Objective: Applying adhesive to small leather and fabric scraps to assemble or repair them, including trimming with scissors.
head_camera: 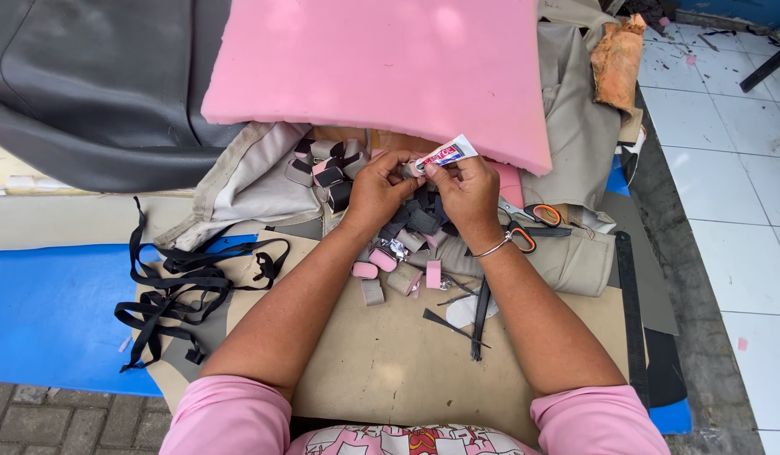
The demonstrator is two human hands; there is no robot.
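The nozzle end of the small white glue tube (443,155) is covered by the fingers of the left hand (378,190) and right hand (467,192); whatever is pinched beneath cannot be made out. The scissors (533,221) are partly hidden behind the right wrist. The pink foam slab (381,67) and grey leather sheet (95,84) are cut off by the top edge. Part of the pile of small foam pieces (390,253) is concealed under the hands.

a glossy little glue tube (441,156) over matt brown card (390,362), soft pink foam slab (381,67), grained black leatherette (95,84)
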